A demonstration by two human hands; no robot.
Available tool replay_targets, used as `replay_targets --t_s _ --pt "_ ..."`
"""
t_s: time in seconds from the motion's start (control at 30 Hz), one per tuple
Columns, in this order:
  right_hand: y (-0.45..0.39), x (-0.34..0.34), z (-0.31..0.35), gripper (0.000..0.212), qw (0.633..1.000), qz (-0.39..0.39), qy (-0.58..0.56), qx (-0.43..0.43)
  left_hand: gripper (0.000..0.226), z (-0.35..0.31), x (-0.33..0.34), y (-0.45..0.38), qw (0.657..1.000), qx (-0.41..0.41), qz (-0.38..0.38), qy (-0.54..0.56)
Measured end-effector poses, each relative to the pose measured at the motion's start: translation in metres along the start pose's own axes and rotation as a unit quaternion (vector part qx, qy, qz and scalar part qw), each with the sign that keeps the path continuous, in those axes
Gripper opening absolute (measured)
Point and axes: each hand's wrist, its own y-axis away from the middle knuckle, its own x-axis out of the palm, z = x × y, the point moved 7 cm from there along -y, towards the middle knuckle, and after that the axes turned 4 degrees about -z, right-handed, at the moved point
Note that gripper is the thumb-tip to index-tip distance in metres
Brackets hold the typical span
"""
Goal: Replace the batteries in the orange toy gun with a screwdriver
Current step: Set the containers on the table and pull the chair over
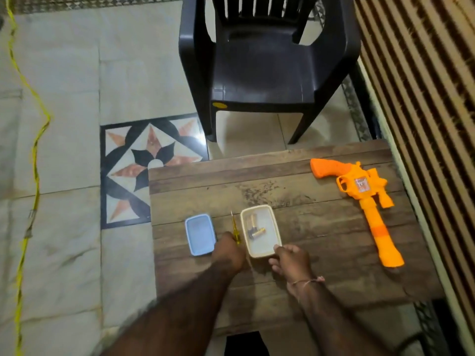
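Barely begun: tools gathered, toy untouched.

Orange toy gun (pixel 359 199) lying closed at the counter's (pixel 321 265) far right, well apart from both hands. Left hand (pixel 228 249) clenched round the yellow screwdriver (pixel 235 228); right hand (pixel 290 260), fingers (pixel 279 249) pinching the rim of the open cream box (pixel 276 228) holding batteries (pixel 255 231), blue lid (pixel 200 233) beside. Cover, swap, refastening all apparently left.

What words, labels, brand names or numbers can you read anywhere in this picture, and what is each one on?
No text here can be read.
Sticker on the orange toy gun: a picture or print, too blurred to read.
Yellow oval mark on the front edge of the black plastic chair: too small to read.
Batteries in the white container: any label is too small to tell.
Blue lid and screwdriver: no visible text.
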Motion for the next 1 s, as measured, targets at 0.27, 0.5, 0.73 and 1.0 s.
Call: replay_targets --t_s 0.27,0.5,0.73,1.0 --pt "-0.005 0.010 -0.020 0.016 0.998 0.041 0.042 0.007 0.031 0.000 0.006 -0.003 0.993 0.029 -0.008 -0.117" --pt "0.015 -0.003 -0.021 0.026 0.999 0.027 0.043 0.000 0.031 0.002 -0.016 0.021 0.991 0.083 -0.025 -0.101" --pt "0.028 -0.012 -0.033 0.034 0.998 -0.013 0.056 -0.025 0.036 0.009 -0.061 0.069 0.975 0.191 -0.016 -0.108" --pt "0.132 0.002 0.000 0.032 0.992 -0.080 -0.048 -0.081 0.033 0.021 -0.163 0.097 0.904 0.374 -0.020 -0.204"
